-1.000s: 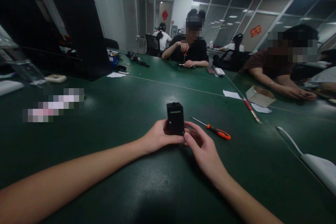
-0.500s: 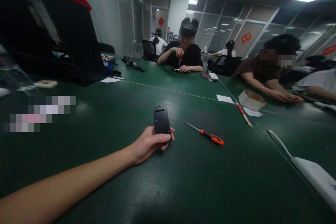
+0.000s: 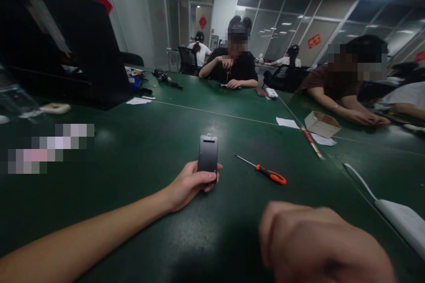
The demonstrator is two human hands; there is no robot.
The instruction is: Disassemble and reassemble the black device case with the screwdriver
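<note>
My left hand point(image 3: 190, 183) grips the lower end of a small dark rectangular device point(image 3: 208, 154) and holds it upright over the green table point(image 3: 133, 163); a slot shows near the device's top. My right hand point(image 3: 318, 245) is close to the camera at the bottom right, blurred, its back toward me with the fingers curled under and hidden. An orange-handled screwdriver point(image 3: 265, 172) lies on the table just right of the device, tip pointing away to the left.
A black open case point(image 3: 66, 48) stands at the left rear. A small cardboard box point(image 3: 321, 124), paper slips and a red-white stick point(image 3: 312, 142) lie at the right. A white object point(image 3: 395, 219) rests near the right edge. Other people sit across the table.
My right hand let go of the device, left the view, and now reappears large and blurred at the bottom right. The left hand has turned the device so its flat face shows.
</note>
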